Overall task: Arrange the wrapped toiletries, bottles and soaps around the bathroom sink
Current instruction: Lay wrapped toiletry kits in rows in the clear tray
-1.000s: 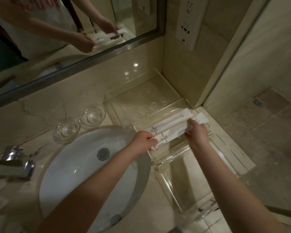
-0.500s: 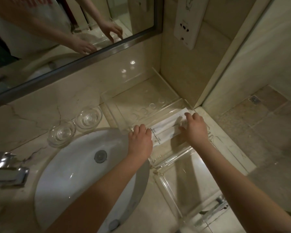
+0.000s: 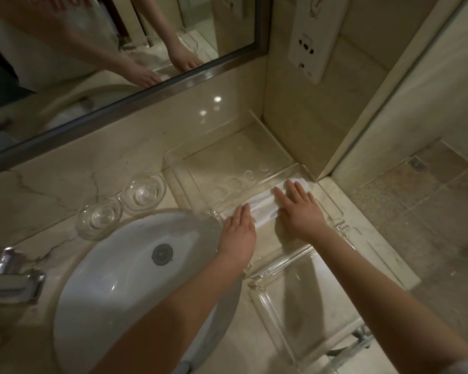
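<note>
White wrapped toiletry packets (image 3: 264, 209) lie side by side in the middle section of a clear acrylic tray (image 3: 257, 147) on the marble counter, right of the white sink (image 3: 114, 287). My left hand (image 3: 239, 225) lies flat with straight fingers on the packets' left end. My right hand (image 3: 297, 207) lies flat with spread fingers on their right end. Most of the packets are hidden under my hands.
Two clear glass dishes (image 3: 99, 218) (image 3: 144, 192) stand behind the sink. A chrome faucet (image 3: 11, 276) is at the left edge. A mirror (image 3: 92, 55) covers the wall above. A white wall unit (image 3: 312, 36) hangs at upper right. The counter ends at right beside a glass shower partition.
A second ago both hands held the packets above the tray. They lowered them into the middle section, and now both hands press flat on top.
</note>
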